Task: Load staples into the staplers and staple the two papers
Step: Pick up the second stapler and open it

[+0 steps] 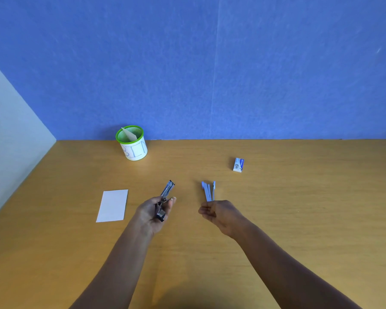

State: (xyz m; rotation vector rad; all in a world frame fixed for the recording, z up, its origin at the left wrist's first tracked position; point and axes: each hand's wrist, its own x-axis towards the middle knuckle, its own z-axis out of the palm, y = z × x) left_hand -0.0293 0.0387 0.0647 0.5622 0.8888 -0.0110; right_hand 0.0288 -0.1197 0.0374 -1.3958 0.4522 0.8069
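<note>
Trouble can come from both hands being full. The left hand (155, 209) curls its fingers and thumb round a black and silver metal stapler (167, 190), which is hinged open and points far. The right hand (218, 214) pinches the near end of a pale blue plastic stapler (208, 191), also open. The small blue and white staple box (238, 165) lies far right on the wooden table (299, 197), and the white paper sheet (113, 205) lies left. With no free fingers, I think a stapler may slip or staples may spill.

Matt wood-grain tabletop (299, 208); felt-like blue wall panel (187, 63). Black stapler (165, 197) of shiny metal; blue stapler (208, 191) looks plastic. White matt paper (112, 205); printed cardboard staple box (238, 165); green-rimmed mesh bin (132, 142).
</note>
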